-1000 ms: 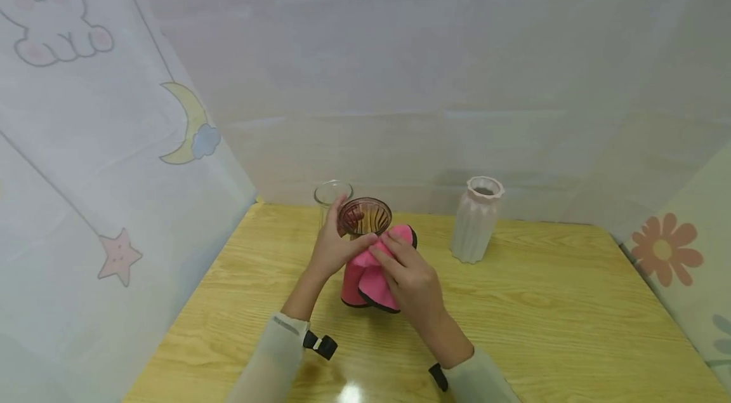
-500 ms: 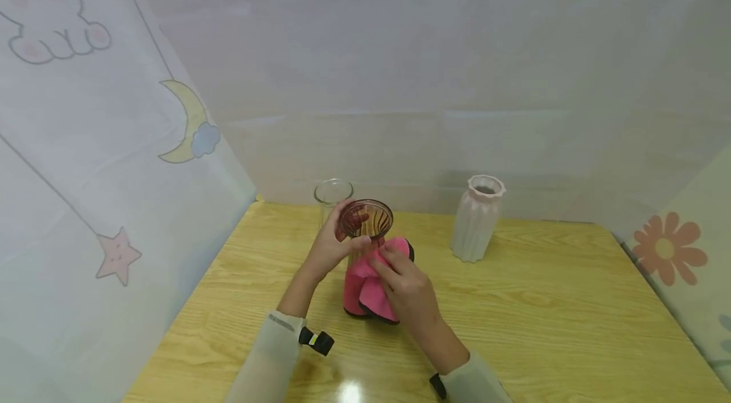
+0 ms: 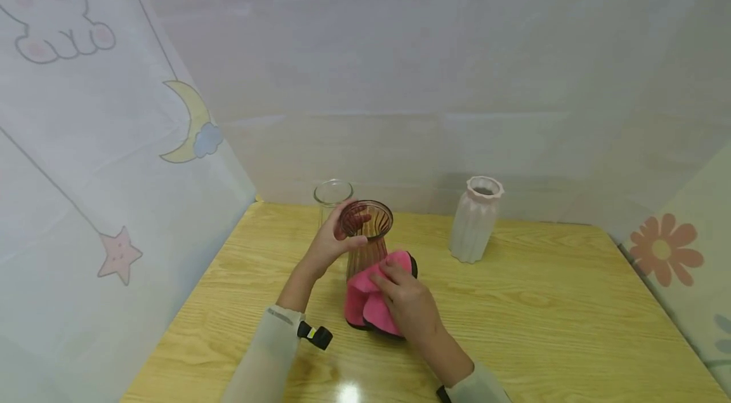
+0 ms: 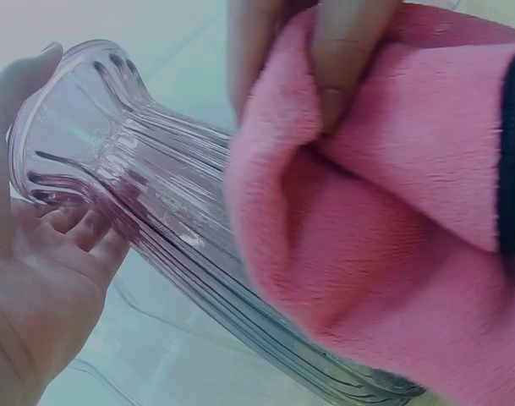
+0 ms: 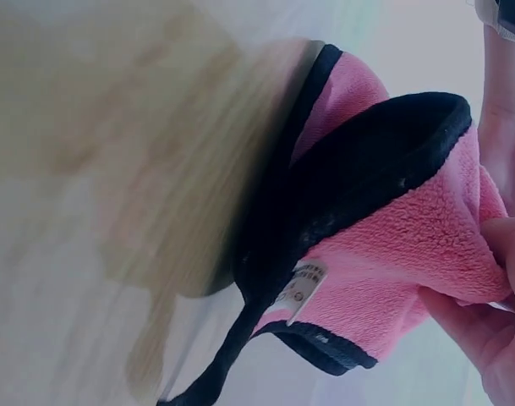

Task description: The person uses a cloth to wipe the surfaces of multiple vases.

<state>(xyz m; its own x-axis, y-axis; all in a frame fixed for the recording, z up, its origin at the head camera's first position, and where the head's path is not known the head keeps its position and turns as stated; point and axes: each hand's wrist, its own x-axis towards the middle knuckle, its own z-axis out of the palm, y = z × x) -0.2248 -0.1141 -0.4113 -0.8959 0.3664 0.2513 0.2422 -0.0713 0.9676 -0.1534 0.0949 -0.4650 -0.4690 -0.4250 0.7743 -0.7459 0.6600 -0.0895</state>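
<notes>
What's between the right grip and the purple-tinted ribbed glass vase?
A pink plush cloth with black edging. The right grip pinches it over the lower part of the vase. Shows in the head and left wrist views.

I wear long sleeves of a pale, whitish grey colour; the left sleeve and the right sleeve both end before the hand, so my left hand and my right hand are bare. On the left cuff there is a narrow grey strip. Beside it sits a small black piece, blocky in shape, with a tiny yellowish mark. At my right cuff, another black piece is only partly visible.
</notes>
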